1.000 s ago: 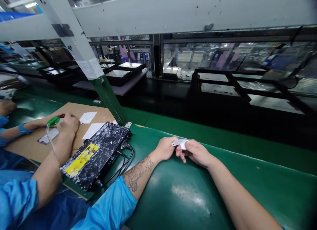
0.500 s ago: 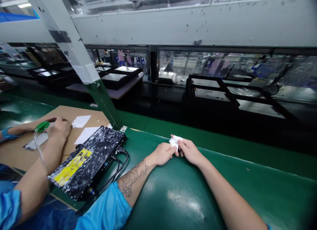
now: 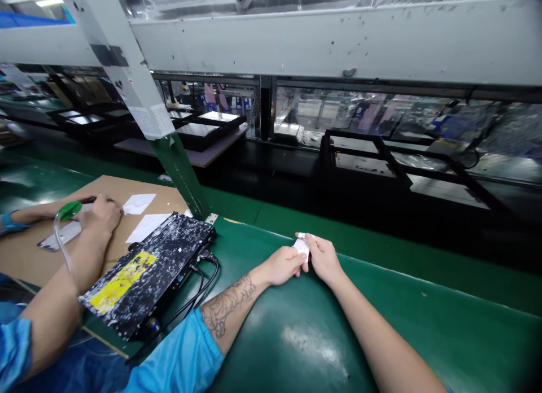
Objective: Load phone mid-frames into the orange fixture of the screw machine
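Between my two hands is a small white piece of paper [image 3: 301,247], held above the green bench top [image 3: 292,319] near its back edge. My left hand [image 3: 284,265] pinches its lower side, thumb on top. My right hand [image 3: 324,258] grips the upper right part with thumb and fingers. The paper looks creased or folded; the fingers cover some of it, and any marks on it are too small to read.
A black box [image 3: 148,274] with a yellow label and cables stands to my left. Beyond it, a co-worker's hands [image 3: 101,215] rest over a brown board [image 3: 97,187] with white sheets [image 3: 146,228]. A slanted post [image 3: 169,156] rises behind. Black frames [image 3: 359,156] lie across the back.
My hands and the white paper have shifted slightly to the right. My right hand has turned more upright, its fingers now higher on the paper.
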The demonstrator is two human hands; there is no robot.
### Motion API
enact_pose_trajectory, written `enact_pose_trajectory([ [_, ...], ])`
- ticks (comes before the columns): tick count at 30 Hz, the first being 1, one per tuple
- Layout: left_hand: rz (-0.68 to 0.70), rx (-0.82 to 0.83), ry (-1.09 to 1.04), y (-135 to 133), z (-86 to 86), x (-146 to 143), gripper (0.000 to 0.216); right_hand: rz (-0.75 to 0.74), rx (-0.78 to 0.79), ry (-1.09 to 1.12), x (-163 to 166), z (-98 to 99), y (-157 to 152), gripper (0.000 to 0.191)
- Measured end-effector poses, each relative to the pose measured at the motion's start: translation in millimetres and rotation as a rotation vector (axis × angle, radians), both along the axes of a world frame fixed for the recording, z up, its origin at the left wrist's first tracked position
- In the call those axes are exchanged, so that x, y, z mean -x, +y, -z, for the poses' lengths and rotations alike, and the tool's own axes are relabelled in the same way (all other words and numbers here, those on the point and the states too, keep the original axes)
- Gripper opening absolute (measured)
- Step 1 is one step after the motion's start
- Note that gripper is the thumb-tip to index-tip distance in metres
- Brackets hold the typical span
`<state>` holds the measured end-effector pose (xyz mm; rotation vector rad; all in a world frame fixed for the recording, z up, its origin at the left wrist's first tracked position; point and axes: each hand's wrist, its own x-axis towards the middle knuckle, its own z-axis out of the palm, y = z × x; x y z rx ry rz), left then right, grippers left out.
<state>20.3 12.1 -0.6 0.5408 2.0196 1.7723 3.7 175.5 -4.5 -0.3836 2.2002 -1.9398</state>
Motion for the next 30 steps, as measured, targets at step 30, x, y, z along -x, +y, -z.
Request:
enact_pose_trajectory([
  [30, -0.084, -0.268, -0.089, -1.5, 4.2, 10.1, 0.062, -0.183, -0.804, 0.769, -9.3, -17.5, 7.0, 0.033],
])
